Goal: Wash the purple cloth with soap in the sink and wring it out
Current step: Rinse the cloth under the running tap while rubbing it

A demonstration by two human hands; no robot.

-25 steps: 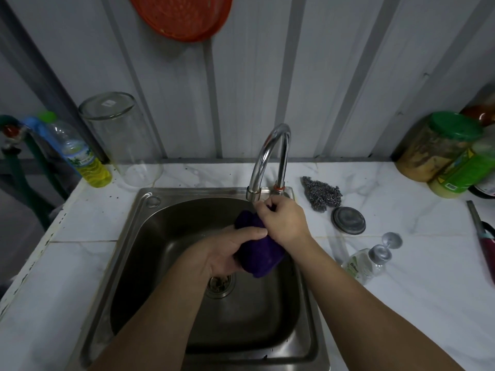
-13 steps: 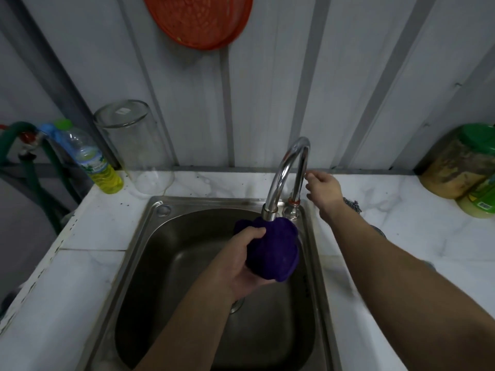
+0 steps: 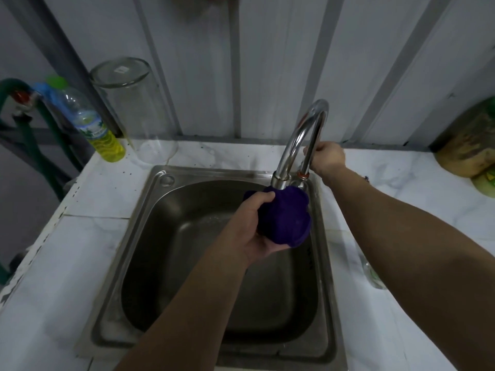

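Note:
My left hand (image 3: 251,226) holds the bunched purple cloth (image 3: 286,215) over the steel sink (image 3: 150,236), right under the spout of the curved chrome tap (image 3: 302,135). My right hand (image 3: 325,158) is behind the tap at the back of the sink, its fingers closed around the tap's rear stem or handle. No running water shows. A plastic bottle with yellow liquid (image 3: 93,127) stands at the back left of the counter.
An upturned clear glass jar (image 3: 134,108) stands behind the sink's left corner. A brownish jar (image 3: 468,140) sits at the far right by the wall. A small clear bottle (image 3: 373,274) is half hidden under my right forearm. Green hose (image 3: 24,129) hangs at the left.
My right hand left the cloth and went back behind the tap, then closed on it. My left hand lifted the cloth up under the spout.

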